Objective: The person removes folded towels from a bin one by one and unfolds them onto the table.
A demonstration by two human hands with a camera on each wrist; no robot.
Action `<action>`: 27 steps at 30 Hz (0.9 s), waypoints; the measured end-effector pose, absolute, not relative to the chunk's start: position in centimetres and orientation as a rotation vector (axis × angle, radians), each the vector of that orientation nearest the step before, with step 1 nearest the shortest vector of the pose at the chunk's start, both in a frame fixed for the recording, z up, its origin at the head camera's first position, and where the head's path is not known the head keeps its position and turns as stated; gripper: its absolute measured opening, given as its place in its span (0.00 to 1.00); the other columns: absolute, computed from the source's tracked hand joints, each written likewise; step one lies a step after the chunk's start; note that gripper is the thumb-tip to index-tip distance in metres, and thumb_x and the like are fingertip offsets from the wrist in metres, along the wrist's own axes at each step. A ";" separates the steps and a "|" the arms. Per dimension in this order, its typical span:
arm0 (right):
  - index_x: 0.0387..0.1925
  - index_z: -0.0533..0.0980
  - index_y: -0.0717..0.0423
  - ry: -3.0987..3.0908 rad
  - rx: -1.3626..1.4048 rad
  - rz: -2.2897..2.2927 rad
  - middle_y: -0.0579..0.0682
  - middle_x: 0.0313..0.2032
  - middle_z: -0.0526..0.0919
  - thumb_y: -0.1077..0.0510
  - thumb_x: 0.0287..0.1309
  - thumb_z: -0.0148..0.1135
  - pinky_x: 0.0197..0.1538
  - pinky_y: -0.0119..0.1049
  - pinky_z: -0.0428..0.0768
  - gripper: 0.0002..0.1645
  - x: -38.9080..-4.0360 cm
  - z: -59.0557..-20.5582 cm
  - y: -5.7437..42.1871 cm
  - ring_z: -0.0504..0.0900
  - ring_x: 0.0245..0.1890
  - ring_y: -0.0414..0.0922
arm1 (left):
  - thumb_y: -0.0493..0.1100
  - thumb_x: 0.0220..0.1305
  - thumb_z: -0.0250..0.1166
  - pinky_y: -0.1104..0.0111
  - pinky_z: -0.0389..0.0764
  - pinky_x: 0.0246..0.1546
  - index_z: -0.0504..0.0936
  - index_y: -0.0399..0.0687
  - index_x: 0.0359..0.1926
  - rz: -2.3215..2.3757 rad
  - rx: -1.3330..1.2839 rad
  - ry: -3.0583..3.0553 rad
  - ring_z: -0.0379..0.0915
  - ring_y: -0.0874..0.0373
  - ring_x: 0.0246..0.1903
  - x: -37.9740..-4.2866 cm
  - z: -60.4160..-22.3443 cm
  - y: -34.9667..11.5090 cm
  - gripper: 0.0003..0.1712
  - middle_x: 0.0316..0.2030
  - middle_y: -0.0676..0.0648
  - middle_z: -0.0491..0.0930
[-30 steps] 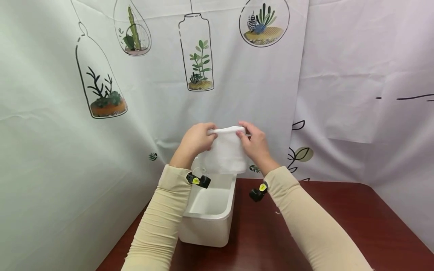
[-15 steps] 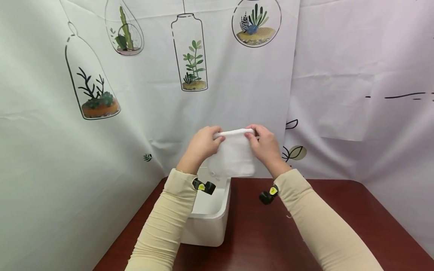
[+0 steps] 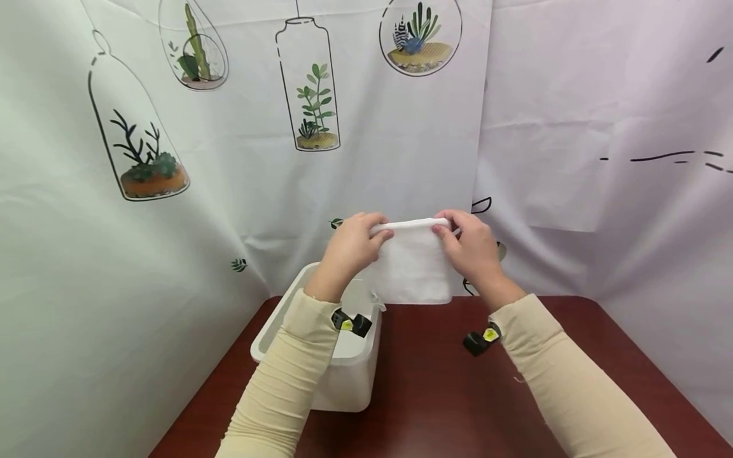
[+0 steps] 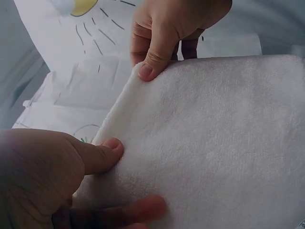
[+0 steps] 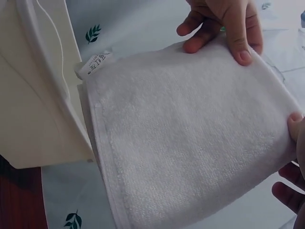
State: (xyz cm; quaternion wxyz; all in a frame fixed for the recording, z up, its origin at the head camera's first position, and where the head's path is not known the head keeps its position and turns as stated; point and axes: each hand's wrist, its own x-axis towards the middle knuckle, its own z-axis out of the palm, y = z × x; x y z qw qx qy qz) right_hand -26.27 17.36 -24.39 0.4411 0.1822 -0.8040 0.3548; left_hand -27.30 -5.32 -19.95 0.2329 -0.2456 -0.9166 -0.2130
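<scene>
Before a plant-print fabric backdrop, we see a dark red table bearing a white bin. Near the bin's far end, a folded white cloth hangs in midair — its top edge pinched by both the left hand and the right hand — with a small printed tag at one corner.

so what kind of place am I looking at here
Probably a makeshift recording booth: plant-printed fabric hangs behind a dark red table, and two small black wrist cameras are in view.
</scene>
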 end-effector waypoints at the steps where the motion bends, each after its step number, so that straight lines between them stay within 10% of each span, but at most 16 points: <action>1: 0.45 0.83 0.56 -1.996 0.451 0.872 0.55 0.36 0.84 0.57 0.65 0.68 0.34 0.44 0.78 0.10 -26.0 -24.4 17.6 0.81 0.31 0.51 | 0.51 0.71 0.64 0.60 0.78 0.38 0.84 0.53 0.47 -0.586 -0.683 -2.518 0.76 0.53 0.39 -27.2 -19.9 -5.2 0.10 0.41 0.47 0.81; 17: 0.41 0.82 0.61 -1.938 0.492 0.797 0.54 0.35 0.85 0.64 0.59 0.72 0.31 0.44 0.84 0.09 -22.6 -27.9 20.3 0.85 0.30 0.48 | 0.50 0.69 0.67 0.62 0.78 0.37 0.86 0.54 0.45 -0.653 -0.780 -2.500 0.77 0.54 0.36 -24.2 -22.8 -2.9 0.08 0.38 0.49 0.81; 27: 0.41 0.83 0.61 -1.911 0.475 0.836 0.54 0.34 0.85 0.68 0.55 0.73 0.34 0.15 0.74 0.11 -21.6 -31.2 21.4 0.83 0.27 0.46 | 0.49 0.67 0.69 0.64 0.77 0.36 0.88 0.55 0.42 -0.700 -0.796 -2.470 0.75 0.56 0.34 -22.9 -26.0 -2.0 0.07 0.34 0.52 0.80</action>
